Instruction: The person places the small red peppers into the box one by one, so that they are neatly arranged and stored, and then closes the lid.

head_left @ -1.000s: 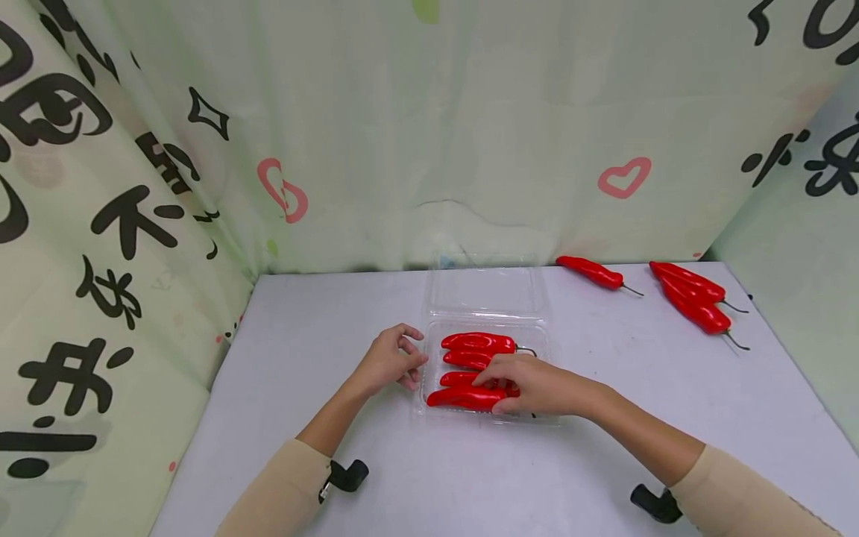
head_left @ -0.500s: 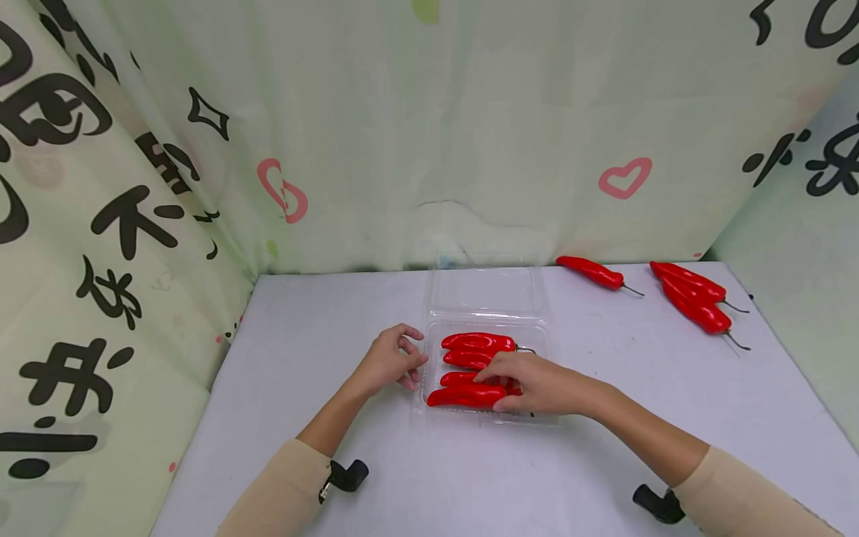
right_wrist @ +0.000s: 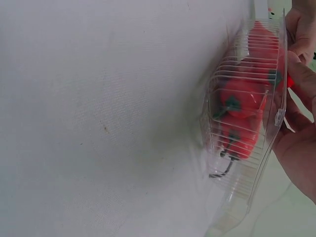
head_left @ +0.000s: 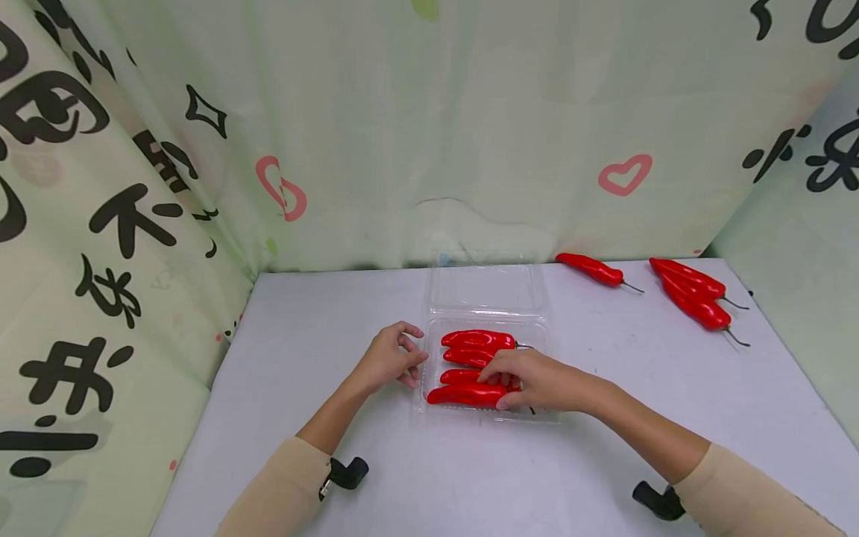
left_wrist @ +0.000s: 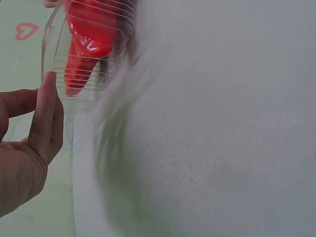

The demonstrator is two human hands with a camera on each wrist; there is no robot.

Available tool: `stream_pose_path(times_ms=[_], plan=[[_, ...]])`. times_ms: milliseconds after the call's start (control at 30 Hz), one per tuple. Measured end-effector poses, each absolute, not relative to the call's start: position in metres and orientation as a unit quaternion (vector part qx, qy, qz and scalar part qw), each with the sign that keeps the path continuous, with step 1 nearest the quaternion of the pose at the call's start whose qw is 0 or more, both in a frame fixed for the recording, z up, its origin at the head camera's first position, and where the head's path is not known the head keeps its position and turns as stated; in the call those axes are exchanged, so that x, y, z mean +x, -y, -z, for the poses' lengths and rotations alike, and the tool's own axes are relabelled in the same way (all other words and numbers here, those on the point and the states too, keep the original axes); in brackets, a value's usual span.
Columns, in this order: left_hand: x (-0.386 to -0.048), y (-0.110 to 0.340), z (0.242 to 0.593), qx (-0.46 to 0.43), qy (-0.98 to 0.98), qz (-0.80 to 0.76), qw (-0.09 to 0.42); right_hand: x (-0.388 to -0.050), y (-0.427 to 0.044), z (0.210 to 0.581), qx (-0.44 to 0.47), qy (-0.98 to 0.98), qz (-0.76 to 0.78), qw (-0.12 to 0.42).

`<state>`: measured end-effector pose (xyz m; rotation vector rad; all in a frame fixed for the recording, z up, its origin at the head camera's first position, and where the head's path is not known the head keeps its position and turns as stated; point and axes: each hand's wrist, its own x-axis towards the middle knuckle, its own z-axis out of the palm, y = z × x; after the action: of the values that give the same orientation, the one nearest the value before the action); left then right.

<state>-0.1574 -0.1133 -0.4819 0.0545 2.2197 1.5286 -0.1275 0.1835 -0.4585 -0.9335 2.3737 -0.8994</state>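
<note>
Head view: right fingers (head_left: 512, 400) pinch the front pepper (head_left: 464, 395), lying crosswise, tip leftward; left fingers (head_left: 413, 360) loosely bent.

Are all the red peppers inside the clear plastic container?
No, a single pepper and a close pair of peppers lie on the table, outside the container.

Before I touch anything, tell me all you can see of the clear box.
The clear box looks like thin plastic, with ribbed side walls. Its lid is open, turned back on the far side. The box stands on the white table, holding at least four red peppers side by side. The left hand is at its left side, seemingly touching; the right hand reaches in over its right side.
</note>
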Motion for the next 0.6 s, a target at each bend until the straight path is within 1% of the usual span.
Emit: stream_pose_path(times_ms=[600], plan=[[-0.1561,0.1128,0.4801,0.017,-0.803,-0.551,0.224,-0.1246,-0.1836,0.461,-0.338,-0.858,0.325,0.211]])
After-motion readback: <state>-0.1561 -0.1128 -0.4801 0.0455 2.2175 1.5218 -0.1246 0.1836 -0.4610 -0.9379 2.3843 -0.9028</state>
